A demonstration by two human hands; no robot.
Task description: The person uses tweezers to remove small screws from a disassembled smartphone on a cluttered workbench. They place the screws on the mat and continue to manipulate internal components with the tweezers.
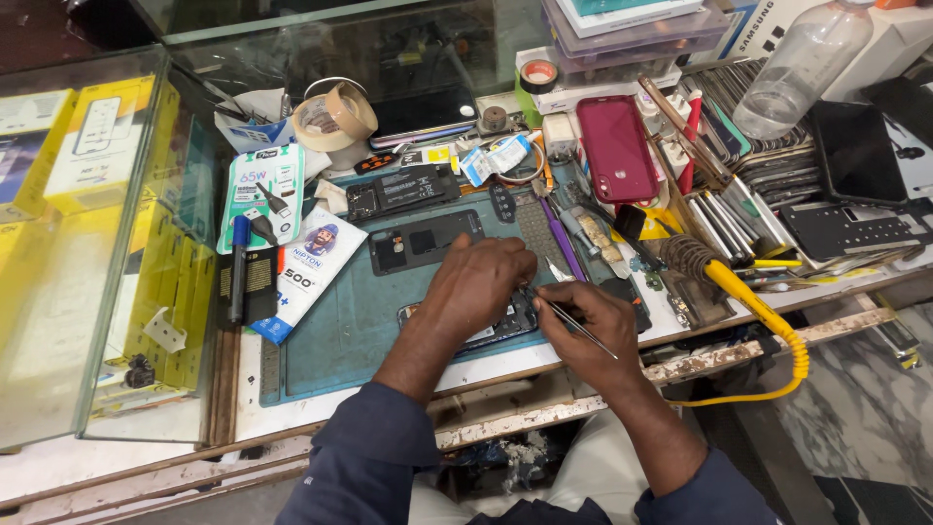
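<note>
An opened phone [505, 326] lies on a teal work mat [330, 335], mostly hidden under my hands. My left hand [476, 287] rests flat on top of it and presses it down. My right hand [588, 326] pinches thin metal tweezers [573, 324], whose tip points at the phone's right end near my left fingertips. A dark phone back frame [425, 239] lies on the mat just beyond my left hand. A black battery part [403, 190] sits farther back.
A red phone [616, 148] stands right of the mat. A soldering iron with a yellow coiled cord [768, 326] hangs off the right edge. Tape rolls [333, 115], a clear plastic bottle [802, 63], stacked phone screens [768, 165] and a glass case of yellow boxes [97, 224] surround the bench.
</note>
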